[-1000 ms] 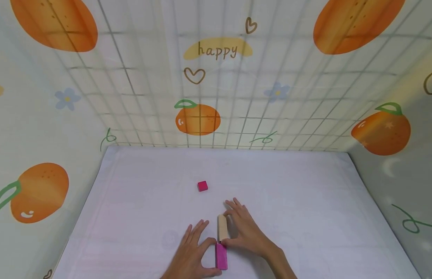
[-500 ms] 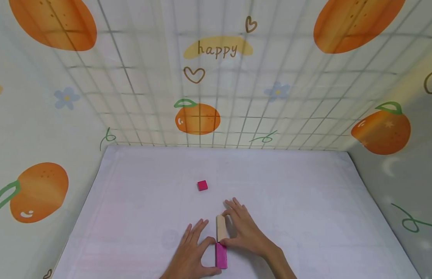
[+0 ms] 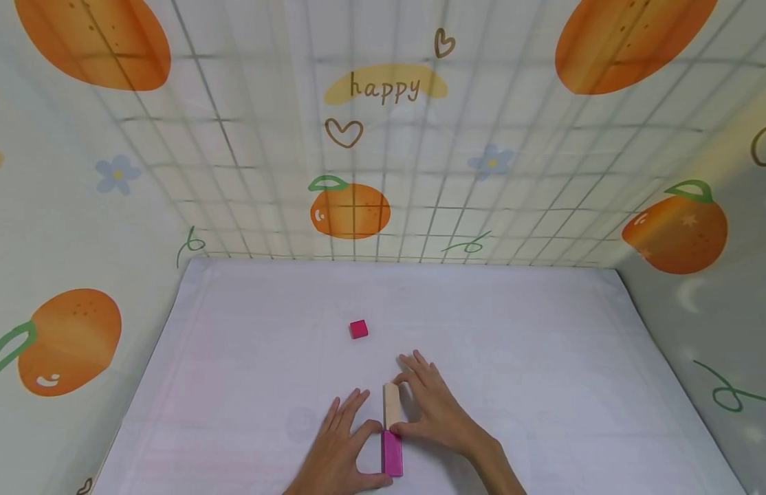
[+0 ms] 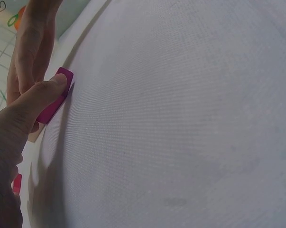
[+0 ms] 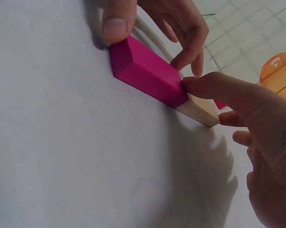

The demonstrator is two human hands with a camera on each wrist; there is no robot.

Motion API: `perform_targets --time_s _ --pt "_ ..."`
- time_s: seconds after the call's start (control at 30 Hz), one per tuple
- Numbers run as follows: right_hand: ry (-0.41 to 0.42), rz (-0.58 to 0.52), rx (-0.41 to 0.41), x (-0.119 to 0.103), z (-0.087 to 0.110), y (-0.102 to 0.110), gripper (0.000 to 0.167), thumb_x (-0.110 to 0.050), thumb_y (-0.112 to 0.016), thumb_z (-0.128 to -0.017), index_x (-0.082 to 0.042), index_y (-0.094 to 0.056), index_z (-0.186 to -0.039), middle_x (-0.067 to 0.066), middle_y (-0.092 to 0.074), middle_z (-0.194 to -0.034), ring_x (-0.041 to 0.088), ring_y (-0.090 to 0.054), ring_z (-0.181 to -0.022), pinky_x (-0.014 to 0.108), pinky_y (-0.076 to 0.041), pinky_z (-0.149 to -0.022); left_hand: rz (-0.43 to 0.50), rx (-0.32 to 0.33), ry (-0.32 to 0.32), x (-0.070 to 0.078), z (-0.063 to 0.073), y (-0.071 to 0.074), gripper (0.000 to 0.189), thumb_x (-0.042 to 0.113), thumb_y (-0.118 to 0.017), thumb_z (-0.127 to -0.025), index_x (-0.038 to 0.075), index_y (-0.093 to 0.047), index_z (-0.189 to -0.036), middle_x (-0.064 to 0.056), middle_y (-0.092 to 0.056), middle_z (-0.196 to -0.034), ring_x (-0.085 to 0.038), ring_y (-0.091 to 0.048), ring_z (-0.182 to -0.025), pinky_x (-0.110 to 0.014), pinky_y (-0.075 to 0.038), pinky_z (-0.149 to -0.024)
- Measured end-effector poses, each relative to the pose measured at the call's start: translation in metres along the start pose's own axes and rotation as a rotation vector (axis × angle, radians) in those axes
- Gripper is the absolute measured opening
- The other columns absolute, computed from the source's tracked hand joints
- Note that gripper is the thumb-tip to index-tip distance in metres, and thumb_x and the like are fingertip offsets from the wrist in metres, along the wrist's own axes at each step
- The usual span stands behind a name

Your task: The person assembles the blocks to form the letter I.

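My left hand (image 3: 340, 447) holds a magenta rectangular block (image 3: 392, 454) lengthwise, thumb on its near end and index finger at its far end. Straight beyond it lies a pale wooden block (image 3: 391, 405), end against end with the magenta one. My right hand (image 3: 439, 412) grips the wooden block by its two ends, the thumb right at the seam between the blocks. In the right wrist view the magenta block (image 5: 150, 71) looks taller than the wooden block (image 5: 199, 113). The left wrist view shows the left thumb over the end of the magenta block (image 4: 51, 109).
A small red block (image 3: 359, 329) lies farther back on the white tabletop (image 3: 265, 330), a little left of the two blocks. Cloth walls printed with oranges (image 3: 351, 211) and grid lines stand around the back and sides.
The wooden block has shifted slightly left in my right hand's grip, and its left edge now lines up with the magenta block's. Both hands have hardly moved.
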State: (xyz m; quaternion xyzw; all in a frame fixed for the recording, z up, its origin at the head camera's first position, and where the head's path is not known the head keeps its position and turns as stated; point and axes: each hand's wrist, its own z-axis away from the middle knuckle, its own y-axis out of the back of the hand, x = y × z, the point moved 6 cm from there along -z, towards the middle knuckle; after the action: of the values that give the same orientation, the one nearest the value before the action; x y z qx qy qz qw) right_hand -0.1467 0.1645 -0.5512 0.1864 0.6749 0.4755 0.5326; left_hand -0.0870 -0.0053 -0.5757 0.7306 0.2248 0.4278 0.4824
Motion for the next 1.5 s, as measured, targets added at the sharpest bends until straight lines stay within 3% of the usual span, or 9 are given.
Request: perform_targets --time_s 0.27,0.73,1.07,1.33,1.5 --pt "0.002 -0.008 -0.003 0.0 0.0 0.0 0.073 -0.066 -0.076 -0.071 -0.021 -0.055 -0.124 0.009 -0.03 -0.16 0.031 -0.009 -0.152 0.061 -0.012 -0.117 -0.002 0.003 -0.002 0.001 0.0 0.0 0.065 0.079 -0.067 -0.071 0.029 -0.063 -0.113 -0.009 -0.035 -0.156 -0.027 -0.026 -0.147 -0.06 -0.026 -0.114" --pt "0.006 -0.029 0.014 0.001 0.0 0.002 0.069 -0.06 -0.076 -0.075 -0.019 -0.056 -0.126 0.011 -0.032 -0.159 0.034 -0.01 -0.151 0.064 -0.013 -0.116 -0.026 0.07 -0.05 0.002 0.001 0.003 0.066 0.078 -0.07 -0.07 0.029 -0.063 -0.113 -0.011 -0.037 -0.155 -0.029 -0.03 -0.145 -0.059 -0.029 -0.113" --pt "0.0 -0.049 0.039 0.002 0.002 0.004 0.068 -0.06 -0.076 -0.075 -0.02 -0.057 -0.127 0.011 -0.034 -0.158 0.034 -0.011 -0.151 0.067 -0.013 -0.114 0.003 -0.033 0.01 -0.002 -0.001 -0.002 0.069 0.08 -0.064 -0.072 0.03 -0.063 -0.118 -0.007 -0.033 -0.158 -0.026 -0.025 -0.147 -0.061 -0.024 -0.114" --pt "0.025 -0.055 0.044 0.004 0.003 0.003 0.066 -0.053 -0.079 -0.075 -0.019 -0.058 -0.127 0.014 -0.034 -0.158 0.037 -0.012 -0.15 0.068 -0.013 -0.113 0.01 0.036 -0.04 -0.002 -0.001 0.001 0.068 0.08 -0.064 -0.073 0.029 -0.064 -0.117 -0.009 -0.033 -0.157 -0.027 -0.025 -0.147 -0.061 -0.025 -0.114" --pt "0.043 -0.057 0.046 0.005 0.004 0.001 0.064 -0.05 -0.081 -0.075 -0.019 -0.059 -0.126 0.015 -0.034 -0.157 0.039 -0.013 -0.15 0.069 -0.014 -0.113 0.028 0.045 -0.018 -0.008 -0.005 0.01 0.06 0.075 -0.059 -0.082 0.029 -0.063 -0.12 -0.007 -0.034 -0.158 -0.026 -0.024 -0.148 -0.063 -0.023 -0.114"
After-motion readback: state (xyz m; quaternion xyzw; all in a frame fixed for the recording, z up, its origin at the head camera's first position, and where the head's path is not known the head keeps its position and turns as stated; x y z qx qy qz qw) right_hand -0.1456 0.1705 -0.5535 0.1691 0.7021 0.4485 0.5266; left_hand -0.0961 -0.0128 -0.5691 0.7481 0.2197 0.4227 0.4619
